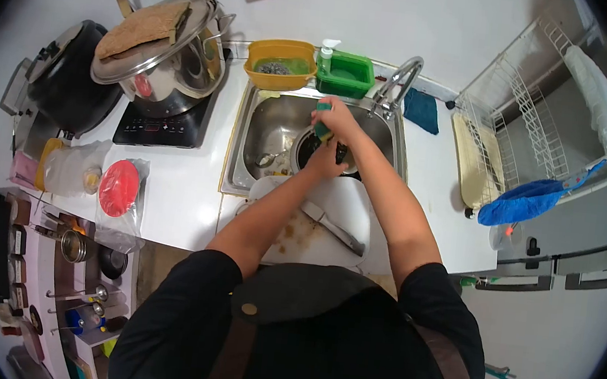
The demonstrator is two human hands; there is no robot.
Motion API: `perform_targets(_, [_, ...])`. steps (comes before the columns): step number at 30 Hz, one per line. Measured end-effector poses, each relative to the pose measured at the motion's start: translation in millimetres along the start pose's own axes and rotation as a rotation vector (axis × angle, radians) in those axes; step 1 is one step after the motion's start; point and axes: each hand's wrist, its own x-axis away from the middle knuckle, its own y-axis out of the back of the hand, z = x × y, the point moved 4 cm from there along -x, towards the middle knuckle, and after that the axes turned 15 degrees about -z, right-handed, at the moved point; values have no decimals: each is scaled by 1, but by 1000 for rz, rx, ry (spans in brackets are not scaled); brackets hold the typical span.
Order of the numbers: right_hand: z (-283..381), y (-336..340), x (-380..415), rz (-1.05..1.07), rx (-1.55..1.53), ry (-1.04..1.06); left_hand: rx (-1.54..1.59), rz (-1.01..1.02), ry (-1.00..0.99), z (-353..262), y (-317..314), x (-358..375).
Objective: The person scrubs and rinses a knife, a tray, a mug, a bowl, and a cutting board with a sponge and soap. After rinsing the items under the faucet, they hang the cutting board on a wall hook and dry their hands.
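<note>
Green sponge (322,129) apparently sits in right hand (339,119), near left hand (327,160).

The sink (270,123) is shiny metal; above it, the sponge (322,123) looks rough and matt. Behind the sink stand a yellow tub (279,83) and a green tub (351,89) of smooth plastic; left of it, a mirror-bright metal pot (192,67) and a glossy black cooktop (155,126); right of it, matt dark cloth (421,111); before it, a smooth white chopping board (352,203), plastic-looking
</note>
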Motion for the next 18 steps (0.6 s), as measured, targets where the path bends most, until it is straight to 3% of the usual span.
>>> perform_targets(2, [10,-14,-42,-118,-510,-37,-190,119,253,7,-3,10])
perform_targets(3, [30,-25,-55,-116,-508,-27,-191,110,246,8,-3,9])
perform_targets(5, [72,-32,-72,-258,-1066,-106,-238,269,327,16,-10,10])
perform_targets(6, [69,-28,-79,-255,-1061,-98,-261,347,369,19,-14,11])
perform_targets(7, [60,-16,-84,-506,-649,63,-276,205,361,2,2,7])
perform_targets(8, [53,-6,-84,-733,-225,208,-283,213,362,-8,16,1])
perform_targets(10, [34,33,-35,-942,32,-37,-341,40,372,-17,45,-11])
perform_targets(12, [-71,76,-44,-1186,308,-308,-387,-199,285,-10,69,-20])
perform_targets(14, [-122,105,-51,-1155,221,-486,-429,-248,304,-10,103,-33])
perform_targets(15, [-117,112,-49,-1148,221,-483,-453,-277,304,-13,121,-37])
perform_targets(17, [-112,108,-42,-836,-259,-634,-431,-375,331,-16,152,-40])
perform_targets(18, [-115,114,-41,-833,-261,-640,-385,-444,357,-15,165,-40])
